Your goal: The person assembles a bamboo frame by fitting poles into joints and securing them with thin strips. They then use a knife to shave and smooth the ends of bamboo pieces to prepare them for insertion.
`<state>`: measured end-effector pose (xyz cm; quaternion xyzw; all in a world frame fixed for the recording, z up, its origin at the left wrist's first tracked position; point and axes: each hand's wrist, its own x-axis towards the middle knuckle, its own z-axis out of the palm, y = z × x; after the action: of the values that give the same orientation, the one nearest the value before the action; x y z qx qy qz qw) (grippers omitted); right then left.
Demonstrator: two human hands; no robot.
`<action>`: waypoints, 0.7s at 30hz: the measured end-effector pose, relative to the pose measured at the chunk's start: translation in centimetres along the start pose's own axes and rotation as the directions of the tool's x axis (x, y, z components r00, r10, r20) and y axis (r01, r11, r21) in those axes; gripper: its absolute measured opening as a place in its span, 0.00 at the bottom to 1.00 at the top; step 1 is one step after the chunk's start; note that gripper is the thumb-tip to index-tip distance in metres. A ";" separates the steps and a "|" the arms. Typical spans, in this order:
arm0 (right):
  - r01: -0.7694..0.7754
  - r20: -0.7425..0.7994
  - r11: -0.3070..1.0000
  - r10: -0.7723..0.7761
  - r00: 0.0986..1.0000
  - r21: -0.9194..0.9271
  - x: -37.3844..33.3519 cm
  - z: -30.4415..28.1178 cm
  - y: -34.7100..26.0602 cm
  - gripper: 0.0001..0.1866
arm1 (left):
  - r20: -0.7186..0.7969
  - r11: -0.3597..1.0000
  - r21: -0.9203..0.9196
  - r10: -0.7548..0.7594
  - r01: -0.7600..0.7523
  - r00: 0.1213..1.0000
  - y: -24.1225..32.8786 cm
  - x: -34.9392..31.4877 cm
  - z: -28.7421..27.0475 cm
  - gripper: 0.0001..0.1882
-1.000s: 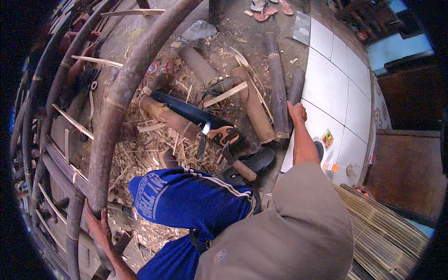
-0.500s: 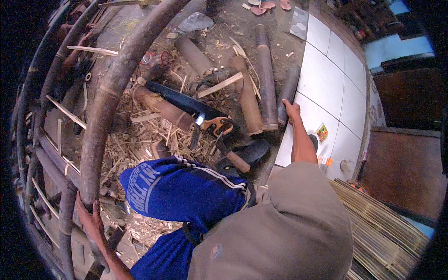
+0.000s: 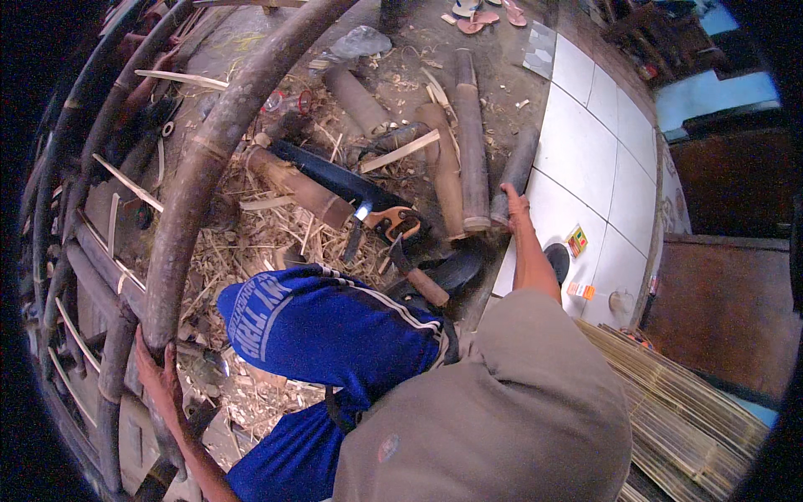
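On the left, my left hand (image 3: 157, 375) is closed on a thick brown bamboo pole (image 3: 188, 201) of a large bamboo frame (image 3: 84, 180). Its fingertips are partly hidden by the pole. My right hand (image 3: 516, 205) is wrapped round the near end of a short dark bamboo section (image 3: 522, 159), which lies along the edge of the white tiles. Just left of it are a longer bamboo section (image 3: 473, 142) and a split-looking brown piece (image 3: 443, 176). Nearer my knees lie a handsaw (image 3: 397, 224) with a wooden handle and a wooden-handled blade tool (image 3: 427, 286).
Wood shavings (image 3: 251, 247) cover the ground beneath a cut bamboo piece (image 3: 301, 186). White tiles (image 3: 577, 159) run along the right, with small packets (image 3: 577, 241) and a glass (image 3: 621, 301). Bamboo slats (image 3: 669, 385) lie behind my right side. Another person's arm (image 3: 155, 75) shows beyond the frame.
The view has shifted slightly. Both hands keep their holds on the pole and the short bamboo section, and nothing has been let go.
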<state>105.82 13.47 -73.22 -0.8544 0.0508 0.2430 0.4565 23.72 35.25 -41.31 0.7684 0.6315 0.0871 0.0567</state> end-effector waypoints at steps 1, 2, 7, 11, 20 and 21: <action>-0.083 0.133 0.981 0.060 0.989 0.173 -0.9 -1.0 -0.9 0.40 | 0.011 1.000 -0.012 -0.012 0.012 1.000 -0.4 0.0 0.3 0.36; -0.182 0.272 0.927 0.091 0.958 0.329 -2.1 -2.4 -2.3 0.38 | 0.021 0.999 -0.025 -0.025 0.025 0.999 -1.0 -0.1 0.5 0.37; -0.374 0.587 0.701 -0.079 0.806 0.607 -12.9 -2.1 -9.6 0.40 | 0.050 0.995 0.071 -0.067 0.063 0.997 -2.3 -0.8 0.2 0.37; -0.433 0.659 0.570 -0.277 0.699 0.698 -19.2 0.3 -12.8 0.42 | 0.008 0.998 0.056 -0.040 0.039 0.999 -1.3 -0.4 0.4 0.37; -0.328 0.805 0.740 -0.577 0.136 0.586 -33.5 5.8 -25.0 0.47 | -0.049 0.972 -0.221 -0.097 0.084 0.994 2.0 -3.7 -2.8 0.33; -0.285 0.806 0.764 -0.590 0.053 0.578 -36.5 5.7 -26.5 0.48 | -0.087 0.947 -0.306 -0.127 0.095 0.988 2.1 -5.0 -3.5 0.33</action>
<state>79.89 28.44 -38.96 -0.2494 -0.2980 0.6674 0.6353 24.05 29.92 -37.83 0.7083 0.6553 0.2194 0.1442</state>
